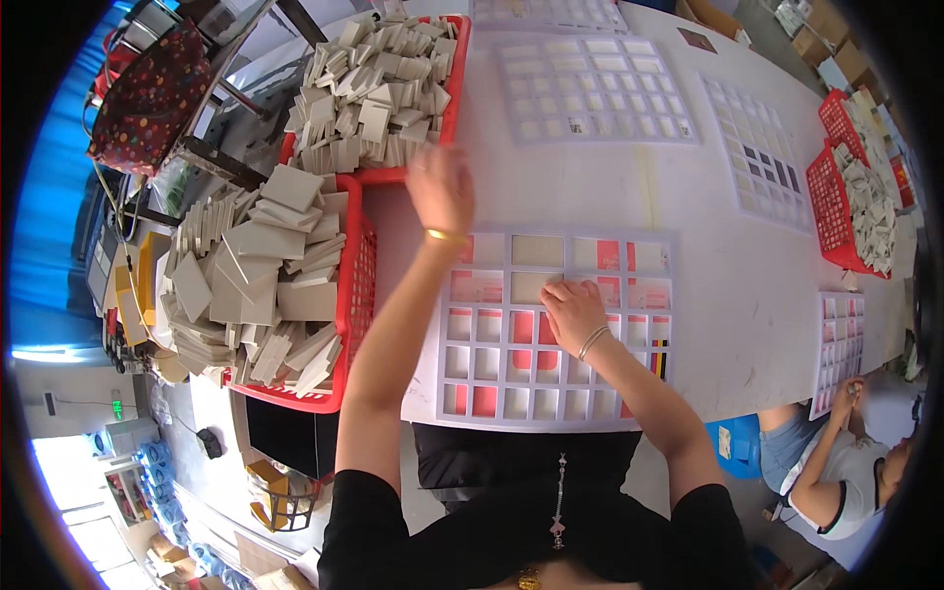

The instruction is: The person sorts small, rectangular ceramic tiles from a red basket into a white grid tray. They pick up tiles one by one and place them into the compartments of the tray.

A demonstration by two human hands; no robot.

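Note:
A white compartment tray (504, 332) with pink-printed areas lies on the table in front of me. Two large beige tiles sit one above the other in its upper middle: the far tile (537, 251) and the nearer tile (532, 287). My right hand (576, 315) rests on the tray, fingers extended and touching the right side of the nearer tile. My left hand (442, 189) is raised beside the near right corner of the far red basket (456, 84), which is heaped with small beige tiles. Motion smears its fingers, so whether they hold anything is unclear.
Nearer on the left stands another red basket (356, 285) of larger tiles. More white trays (596, 90) lie farther back, one tray (752, 155) holding dark pieces. Red baskets (836, 206) of tile pieces stand at the right, where another person (836, 472) sits by a small tray (839, 339).

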